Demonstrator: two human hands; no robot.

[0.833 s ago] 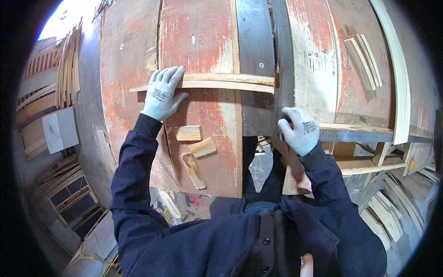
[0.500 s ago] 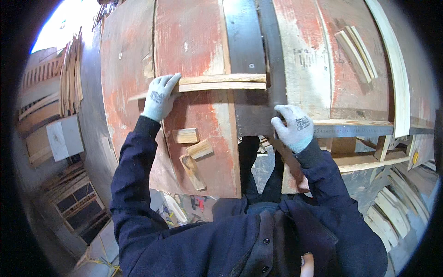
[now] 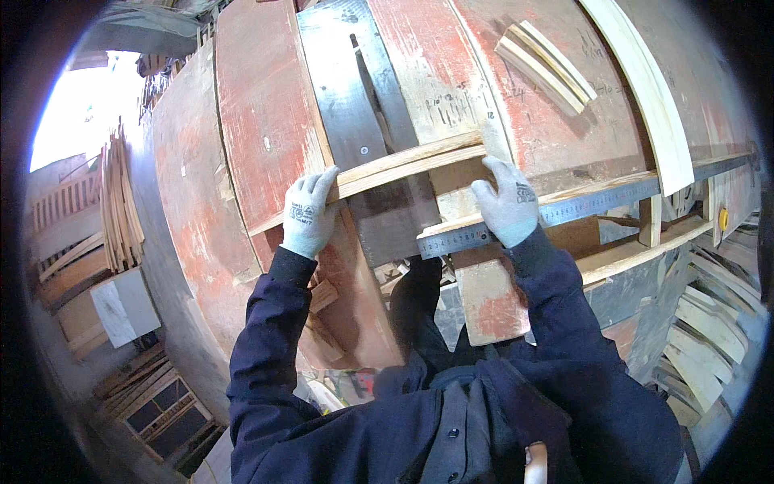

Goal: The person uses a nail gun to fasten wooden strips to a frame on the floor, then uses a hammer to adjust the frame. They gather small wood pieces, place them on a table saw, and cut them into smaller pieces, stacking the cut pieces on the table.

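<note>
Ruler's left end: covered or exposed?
Exposed: scale marks show on the ruler's left end, left of the right hand.

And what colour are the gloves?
Pale grey gloves with dark printing, best seen in the head view.

The wooden strip (image 3: 411, 167) now slants, its right end near upper centre beside the right hand (image 3: 509, 206); the left sleeve (image 3: 270, 310) partly hides the small blocks (image 3: 324, 296).

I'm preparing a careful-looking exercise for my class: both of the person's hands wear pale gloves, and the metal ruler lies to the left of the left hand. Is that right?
Not quite: the head view shows the metal ruler to the right of the left hand. Both hands do wear pale gloves.
</note>
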